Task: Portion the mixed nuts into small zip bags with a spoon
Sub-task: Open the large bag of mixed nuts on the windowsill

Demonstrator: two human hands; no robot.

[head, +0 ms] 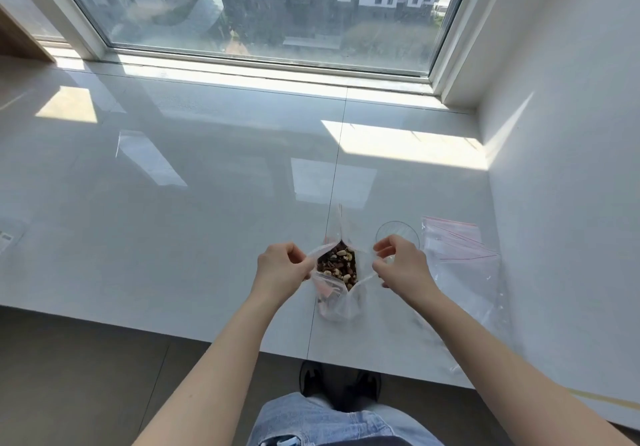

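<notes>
Evidently both hands are busy at one mouth: the left hand [282, 267] pinches the left lip of the bag of mixed nuts [337, 279], and the right hand [401, 269] pinches the right lip, fingers curled on the plastic, pulling it wide. The bag stands upright between them on the pale sill [173, 203], near its front edge, its long axis vertical and its mouth facing up at the person. Just beyond the right hand sits a clear round dish [398, 230], and beside that, further right, lies the stack of small zip bags [457, 244] (flat, red-striped). So the right hand is the nearer one for them. No spoon can be made out.
</notes>
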